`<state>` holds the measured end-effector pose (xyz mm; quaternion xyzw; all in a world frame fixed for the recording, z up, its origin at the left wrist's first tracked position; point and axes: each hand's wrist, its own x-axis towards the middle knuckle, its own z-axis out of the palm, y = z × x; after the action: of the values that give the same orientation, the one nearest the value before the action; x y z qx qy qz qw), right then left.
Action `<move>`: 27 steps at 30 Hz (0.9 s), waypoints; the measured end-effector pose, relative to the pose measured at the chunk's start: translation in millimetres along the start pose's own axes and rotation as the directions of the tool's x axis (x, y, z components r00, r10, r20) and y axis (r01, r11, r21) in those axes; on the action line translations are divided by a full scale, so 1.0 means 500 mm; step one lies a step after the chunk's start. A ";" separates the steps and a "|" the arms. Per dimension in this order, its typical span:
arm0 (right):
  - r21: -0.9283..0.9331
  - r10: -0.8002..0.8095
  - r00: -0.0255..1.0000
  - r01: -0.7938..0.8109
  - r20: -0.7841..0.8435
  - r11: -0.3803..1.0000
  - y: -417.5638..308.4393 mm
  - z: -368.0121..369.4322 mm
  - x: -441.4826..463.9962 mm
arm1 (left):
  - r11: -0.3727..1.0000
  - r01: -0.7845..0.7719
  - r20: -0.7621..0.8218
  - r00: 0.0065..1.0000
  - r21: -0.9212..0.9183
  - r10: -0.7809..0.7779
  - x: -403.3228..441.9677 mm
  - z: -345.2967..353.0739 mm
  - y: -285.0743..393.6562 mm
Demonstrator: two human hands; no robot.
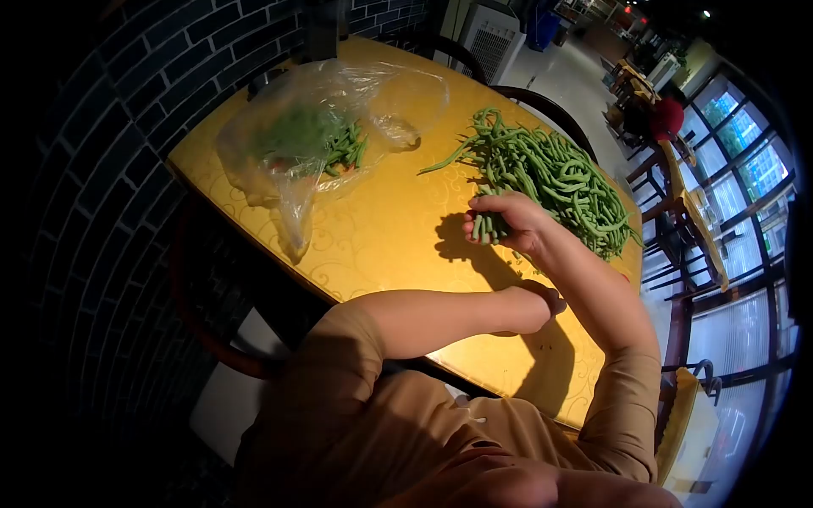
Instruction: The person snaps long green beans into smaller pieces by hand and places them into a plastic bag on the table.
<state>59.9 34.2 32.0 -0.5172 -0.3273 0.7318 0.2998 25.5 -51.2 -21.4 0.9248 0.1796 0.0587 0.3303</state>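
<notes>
My right hand [508, 222] is closed around a bunch of green beans [489, 227], raised over the yellow table [389, 245]. Just beyond it lies a large heap of long green beans [563, 182] on the table's right part. My left hand [542, 305] is low over the table, nearer my body, bent at the wrist. Its fingers are mostly hidden behind the hand, so what they hold cannot be made out. A clear plastic bag [292, 144] with green bean pieces showing in and beside it rests at the table's far left.
A dark brick wall [127, 161] runs along the left. Dark chairs stand at the table's far edge [546, 110] and left side [212, 339]. A white appliance [491, 38] is behind. Other tables [694, 212], a person in red [666, 118] and windows are at right.
</notes>
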 end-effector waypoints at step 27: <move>-0.970 -0.656 0.740 -0.238 -0.148 -0.049 0.200 -0.347 -0.262 | 0.984 -0.124 -0.453 0.876 0.124 0.167 0.041 0.033 -0.058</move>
<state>252.9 -98.8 -16.9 -0.7041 -0.7085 0.0017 0.0483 39.8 -32.7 -52.8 0.9092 0.1853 0.2932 0.2302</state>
